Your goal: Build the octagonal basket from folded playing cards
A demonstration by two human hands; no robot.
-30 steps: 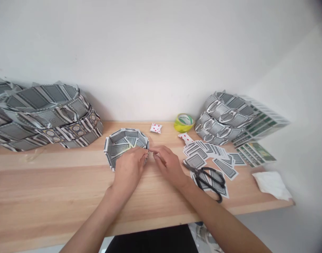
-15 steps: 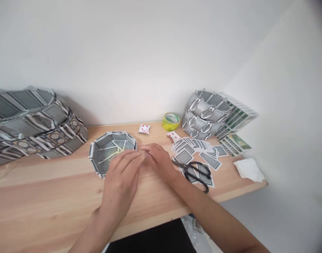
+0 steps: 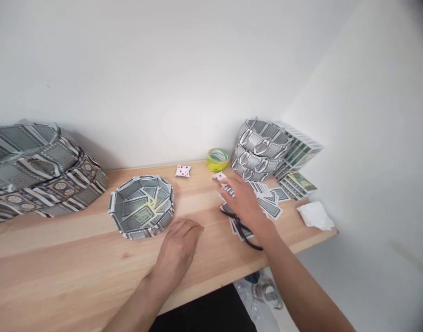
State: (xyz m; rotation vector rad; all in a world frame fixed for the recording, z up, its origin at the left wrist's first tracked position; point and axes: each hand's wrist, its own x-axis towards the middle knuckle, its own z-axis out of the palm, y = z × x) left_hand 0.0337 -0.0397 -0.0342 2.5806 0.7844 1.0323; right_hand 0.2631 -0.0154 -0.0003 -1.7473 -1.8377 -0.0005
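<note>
My left hand point(image 3: 180, 244) rests on the wooden table just right of a shallow many-sided basket point(image 3: 116, 216) made of folded playing cards. Its fingers are bent down and pressed together; whatever may be in them is hidden. My right hand point(image 3: 244, 203) is over the spread playing cards point(image 3: 271, 210), fingers apart, with no card visibly gripped. Partly under that hand and wrist lie black-handled scissors point(image 3: 247, 237). A folded card with red diamonds point(image 3: 218, 176) sits just beyond the right fingertips. Another folded diamond card point(image 3: 182, 171) lies farther left.
A large card basket point(image 3: 55, 161) stands at the left, and a taller one point(image 3: 258, 150) at the back right. Near the wall is a yellow tape roll point(image 3: 217, 160). Green-and-white stacked boxes point(image 3: 299, 152) and a white tissue point(image 3: 315, 215) are by the table's right end.
My hands have parted. The right moved right, over the cards, and spread its fingers; the left came down onto the table beside the shallow basket. The view shifted slightly.
</note>
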